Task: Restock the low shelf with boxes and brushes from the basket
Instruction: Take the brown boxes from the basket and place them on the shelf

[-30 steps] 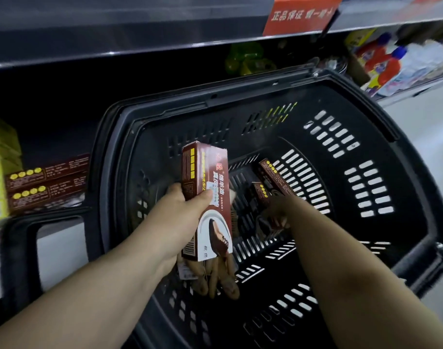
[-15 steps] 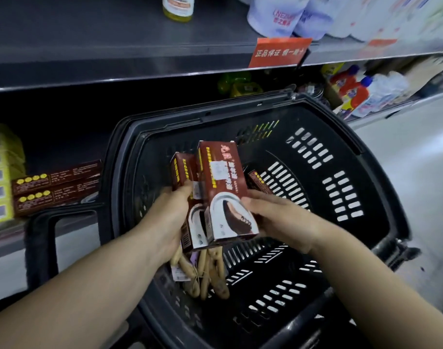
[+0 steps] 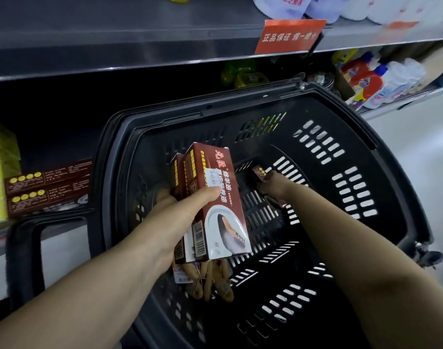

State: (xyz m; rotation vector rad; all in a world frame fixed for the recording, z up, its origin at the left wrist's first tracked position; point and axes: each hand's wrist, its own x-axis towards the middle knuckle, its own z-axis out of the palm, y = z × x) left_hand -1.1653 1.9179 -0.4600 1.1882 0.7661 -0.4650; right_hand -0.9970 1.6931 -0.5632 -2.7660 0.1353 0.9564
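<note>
Your left hand: thumb and fingers clamped round two brown boxes, wooden brushes hanging beneath.
Your right hand: deep in the black basket, touching a third box; grip cannot be told.
Left of your left hand: stacked boxes on the low shelf.

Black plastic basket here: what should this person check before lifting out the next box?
1. Left hand holds two brown cardboard boxes, thumb across the front: ok.
2. Wooden brushes hanging beneath those boxes from the same hand, secure: cannot tell.
3. Right hand has reached the small brown box deep in the black plastic basket: ok.
4. Its fingers closed on that box: cannot tell.
5. Room beside the stacked brown boxes already shelved: cannot tell, the basket hides it.
</note>
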